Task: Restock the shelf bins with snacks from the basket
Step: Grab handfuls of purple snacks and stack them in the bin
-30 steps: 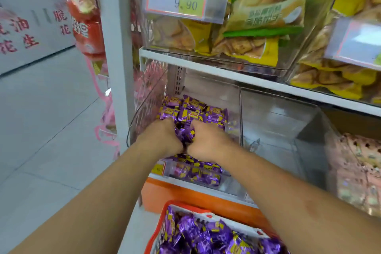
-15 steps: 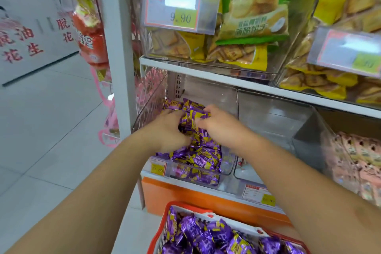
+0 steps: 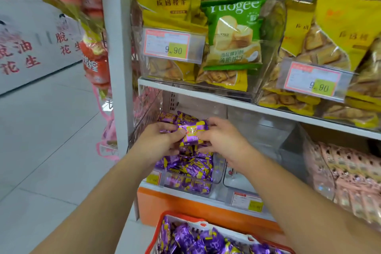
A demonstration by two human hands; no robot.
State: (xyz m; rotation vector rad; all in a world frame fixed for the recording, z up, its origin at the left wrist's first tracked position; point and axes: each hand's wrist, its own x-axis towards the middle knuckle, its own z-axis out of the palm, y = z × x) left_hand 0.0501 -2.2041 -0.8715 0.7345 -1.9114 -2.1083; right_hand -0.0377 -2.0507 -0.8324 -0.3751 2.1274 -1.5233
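Purple-and-yellow snack packets (image 3: 190, 166) fill a clear plastic shelf bin (image 3: 217, 173) on the lower shelf. Over the pile, my left hand (image 3: 159, 140) and my right hand (image 3: 221, 138) hold a bunch of these purple packets (image 3: 191, 131) between them, fingers curled round the wrappers from both sides. Below, at the bottom edge, a red-and-white basket (image 3: 181, 219) holds more of the same purple packets (image 3: 198, 239).
To the right stands an empty clear bin (image 3: 266, 136), then a bin of pink packets (image 3: 346, 173). The upper shelf (image 3: 237, 101) carries bins of yellow and green biscuit bags with 9.90 price tags. A white shelf post (image 3: 117, 47) rises at left, beside open floor (image 3: 41, 140).
Both hands have lifted and moved deeper into the bin with the bunch of purple packets, and the pile under them has grown. The camera has tilted upward.
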